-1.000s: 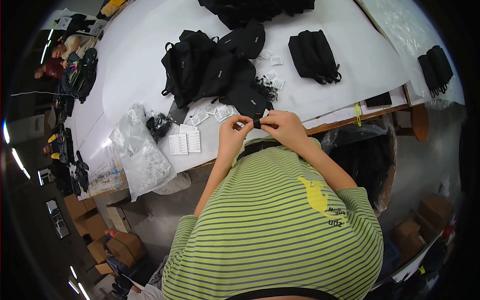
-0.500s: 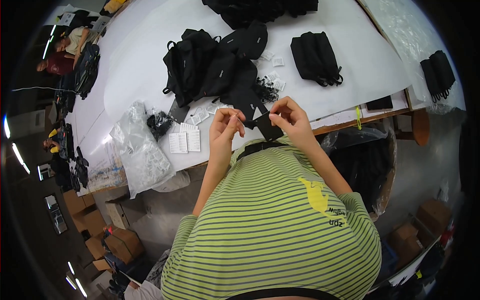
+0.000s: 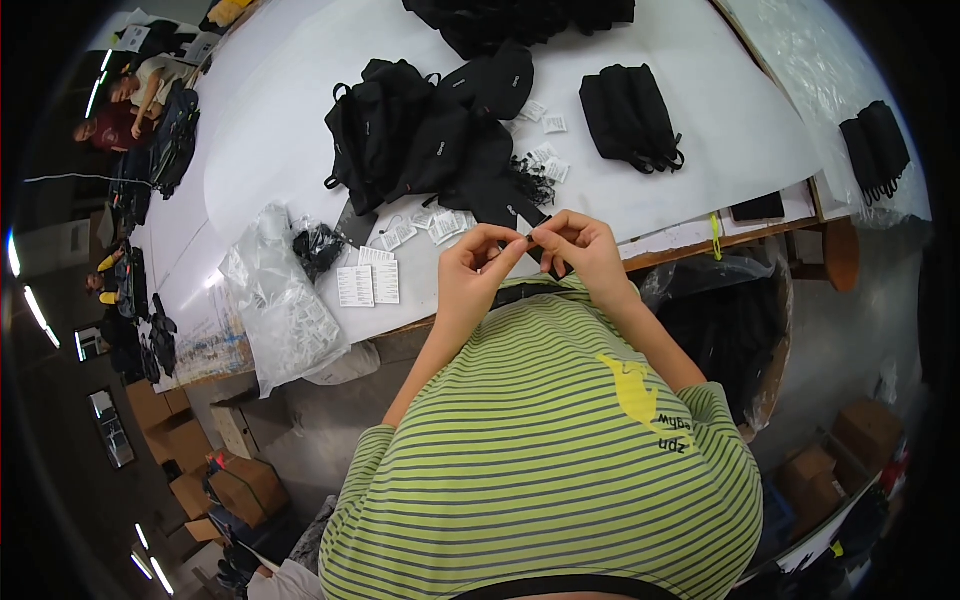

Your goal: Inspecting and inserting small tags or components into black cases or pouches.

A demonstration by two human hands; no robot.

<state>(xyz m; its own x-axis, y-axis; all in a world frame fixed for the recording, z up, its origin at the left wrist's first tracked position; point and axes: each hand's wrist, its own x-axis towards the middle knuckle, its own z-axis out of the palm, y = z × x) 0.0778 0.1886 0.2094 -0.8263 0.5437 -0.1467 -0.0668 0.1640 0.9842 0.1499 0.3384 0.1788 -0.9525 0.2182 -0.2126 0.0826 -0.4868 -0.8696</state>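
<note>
Pouches (image 3: 440,155) on table (image 3: 720,130), right of plastic bag (image 3: 285,310)

Both forearms, left (image 3: 436,352) and right (image 3: 655,338), rise bare from the lower part of the view and angle inward, elbows bent and apart, so the hands meet before the chest. The left hand (image 3: 475,268) curls, thumb and index fingertips drawn together. The right hand (image 3: 585,250) pinches likewise, its remaining fingers (image 3: 547,262) bent downward. The two sets of fingertips almost touch.
</note>
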